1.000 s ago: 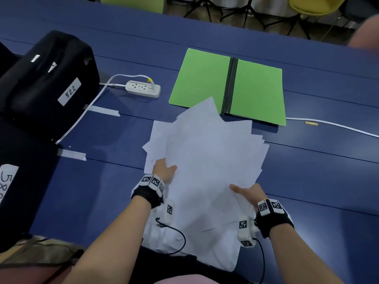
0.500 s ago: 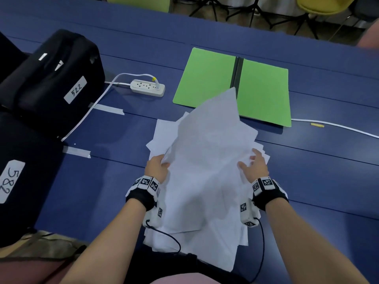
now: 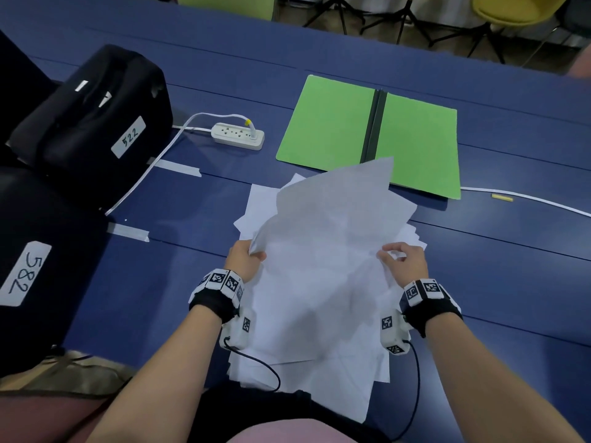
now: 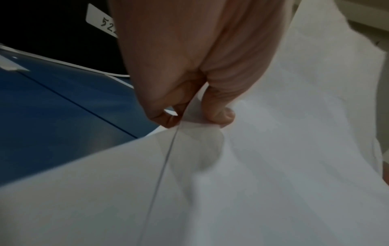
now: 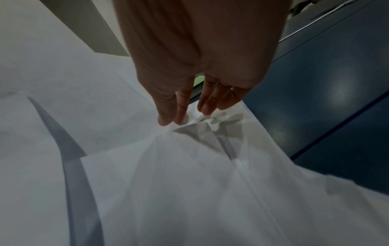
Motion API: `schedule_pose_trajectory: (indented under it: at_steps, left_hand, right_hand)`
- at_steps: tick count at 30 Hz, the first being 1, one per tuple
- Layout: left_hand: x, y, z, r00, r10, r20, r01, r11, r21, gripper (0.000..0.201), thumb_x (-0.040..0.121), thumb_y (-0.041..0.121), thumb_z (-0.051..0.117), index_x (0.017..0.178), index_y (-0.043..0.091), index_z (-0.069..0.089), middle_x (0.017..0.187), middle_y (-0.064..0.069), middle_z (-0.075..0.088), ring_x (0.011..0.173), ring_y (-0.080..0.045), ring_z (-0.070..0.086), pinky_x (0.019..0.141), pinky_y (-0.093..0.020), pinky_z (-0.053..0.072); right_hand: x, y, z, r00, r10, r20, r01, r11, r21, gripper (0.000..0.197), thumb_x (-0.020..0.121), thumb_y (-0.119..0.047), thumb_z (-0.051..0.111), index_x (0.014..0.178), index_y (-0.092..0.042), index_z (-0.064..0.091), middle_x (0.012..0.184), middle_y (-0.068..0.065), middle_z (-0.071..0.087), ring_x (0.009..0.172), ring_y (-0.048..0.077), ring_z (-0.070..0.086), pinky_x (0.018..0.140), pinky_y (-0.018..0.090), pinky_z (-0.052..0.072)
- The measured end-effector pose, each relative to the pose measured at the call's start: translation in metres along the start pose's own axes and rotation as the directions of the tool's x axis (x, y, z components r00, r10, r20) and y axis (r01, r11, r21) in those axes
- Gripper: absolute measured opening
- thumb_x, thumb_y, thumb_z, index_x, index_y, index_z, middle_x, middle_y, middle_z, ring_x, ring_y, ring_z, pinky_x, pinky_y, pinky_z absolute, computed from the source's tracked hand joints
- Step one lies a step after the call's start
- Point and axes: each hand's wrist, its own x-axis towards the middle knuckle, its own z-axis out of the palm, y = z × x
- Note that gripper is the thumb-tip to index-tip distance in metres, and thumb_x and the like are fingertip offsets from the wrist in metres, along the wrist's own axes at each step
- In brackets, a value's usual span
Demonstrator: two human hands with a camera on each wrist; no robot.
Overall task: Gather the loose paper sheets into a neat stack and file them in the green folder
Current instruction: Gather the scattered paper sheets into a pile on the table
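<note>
Several loose white paper sheets (image 3: pixel 319 266) lie in an untidy, fanned pile on the blue table (image 3: pixel 479 282), and their near ends hang over its front edge. My left hand (image 3: pixel 256 252) pinches the pile's left edge between thumb and curled fingers (image 4: pixel 219 114). My right hand (image 3: pixel 388 255) pinches the right edge, and the paper (image 5: pixel 168 183) crumples at its fingertips (image 5: pixel 166 121). The top sheets rise off the pile between my hands. The green folder (image 3: pixel 332 129) lies open and flat behind the pile, and a sheet corner overlaps its near edge.
A white power strip (image 3: pixel 238 135) with its cable sits left of the folder. Two black bags (image 3: pixel 92 123) with number labels fill the table's left side. A white cable (image 3: pixel 527 199) runs along the right. Tape strips (image 3: pixel 128 231) are stuck to the table. Chairs stand beyond the far edge.
My right hand moved from the pile's near right corner forward along the right edge and now pinches it. My left hand went from resting on the sheets to pinching their left edge. The top sheets lifted.
</note>
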Motion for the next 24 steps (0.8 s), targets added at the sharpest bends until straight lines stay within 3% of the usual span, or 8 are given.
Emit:
schedule_pose_trajectory:
  at_steps: [6, 8, 11, 14, 17, 20, 22, 24]
  left_hand:
    - [0.000, 0.002, -0.002, 0.997, 0.057, 0.052, -0.058, 0.998, 0.008, 0.008, 0.090, 0.001, 0.054, 0.086, 0.006, 0.058, 0.083, -0.009, 0.053, 0.077, -0.022, 0.048, 0.072, -0.026, 0.038]
    - [0.001, 0.003, -0.001, 0.994, 0.067, 0.086, -0.069, 0.997, 0.018, 0.007, 0.090, 0.001, 0.054, 0.088, 0.004, 0.060, 0.080, -0.008, 0.052, 0.075, -0.022, 0.048, 0.072, -0.026, 0.038]
    - [0.002, 0.000, -0.001, 0.994, 0.067, 0.087, -0.071, 0.996, 0.044, 0.018, 0.088, 0.002, 0.054, 0.071, 0.007, 0.053, 0.069, -0.005, 0.047, 0.067, -0.021, 0.043, 0.062, -0.027, 0.037]
    - [0.004, -0.009, -0.002, 0.999, 0.038, 0.010, -0.037, 0.998, -0.043, 0.012, 0.088, 0.007, 0.058, 0.096, 0.003, 0.066, 0.089, -0.009, 0.065, 0.084, -0.025, 0.059, 0.080, -0.033, 0.049]
    - [0.006, -0.019, -0.001, 0.998, 0.055, 0.004, -0.055, 0.998, -0.030, 0.024, 0.088, 0.015, 0.062, 0.108, 0.002, 0.062, 0.099, -0.008, 0.067, 0.091, -0.026, 0.061, 0.085, -0.033, 0.049]
    - [0.007, -0.023, 0.005, 0.998, 0.019, 0.064, -0.032, 0.977, 0.209, 0.033, 0.084, 0.027, 0.065, 0.109, 0.006, 0.057, 0.105, -0.006, 0.065, 0.096, -0.028, 0.060, 0.085, -0.035, 0.050]
    - [0.009, -0.024, 0.009, 0.998, -0.018, 0.059, -0.002, 0.944, 0.330, 0.029, 0.084, 0.026, 0.061, 0.107, 0.010, 0.053, 0.110, -0.006, 0.062, 0.099, -0.028, 0.058, 0.083, -0.034, 0.048]
    - [0.009, -0.023, 0.011, 0.999, -0.027, 0.029, 0.014, 0.930, 0.367, 0.021, 0.084, 0.020, 0.056, 0.103, 0.011, 0.053, 0.106, -0.005, 0.062, 0.095, -0.028, 0.059, 0.082, -0.034, 0.049]
  right_hand:
    - [-0.012, -0.005, 0.002, 1.000, -0.029, -0.002, 0.029, 0.994, 0.105, 0.033, 0.081, -0.033, 0.071, 0.111, -0.021, 0.063, 0.111, 0.001, 0.046, 0.086, 0.021, 0.055, 0.084, 0.030, 0.046]
    - [-0.013, -0.007, 0.004, 1.000, -0.030, -0.006, 0.030, 0.989, 0.142, 0.032, 0.082, -0.033, 0.069, 0.108, -0.016, 0.063, 0.110, 0.001, 0.049, 0.084, 0.022, 0.056, 0.084, 0.032, 0.048]
    - [-0.012, -0.014, 0.001, 0.992, -0.013, -0.126, 0.038, 0.980, 0.197, 0.014, 0.085, -0.027, 0.066, 0.092, -0.015, 0.064, 0.098, 0.004, 0.058, 0.079, 0.021, 0.056, 0.077, 0.028, 0.044]
    - [-0.016, -0.012, -0.007, 0.974, 0.079, -0.213, -0.042, 0.984, 0.172, 0.009, 0.085, -0.022, 0.062, 0.083, -0.013, 0.065, 0.083, 0.003, 0.062, 0.078, 0.021, 0.056, 0.074, 0.024, 0.038]
    - [-0.026, 0.004, -0.010, 0.985, 0.147, -0.095, -0.149, 0.989, -0.017, 0.009, 0.087, -0.017, 0.057, 0.080, -0.012, 0.060, 0.076, 0.005, 0.056, 0.080, 0.025, 0.052, 0.073, 0.023, 0.035]
    - [-0.036, 0.021, -0.002, 0.986, 0.160, 0.035, -0.154, 0.979, -0.134, 0.029, 0.090, -0.013, 0.051, 0.062, -0.013, 0.043, 0.061, 0.004, 0.042, 0.074, 0.026, 0.044, 0.060, 0.029, 0.031]
    - [-0.040, 0.024, 0.000, 0.980, 0.188, 0.064, -0.182, 0.979, -0.092, 0.019, 0.091, -0.019, 0.053, 0.073, -0.014, 0.053, 0.073, 0.008, 0.052, 0.082, 0.030, 0.052, 0.066, 0.031, 0.039]
    - [-0.045, 0.028, -0.002, 0.967, 0.236, 0.100, -0.237, 0.972, -0.007, 0.021, 0.088, -0.025, 0.061, 0.105, -0.012, 0.060, 0.095, 0.011, 0.060, 0.094, 0.031, 0.059, 0.080, 0.032, 0.044]
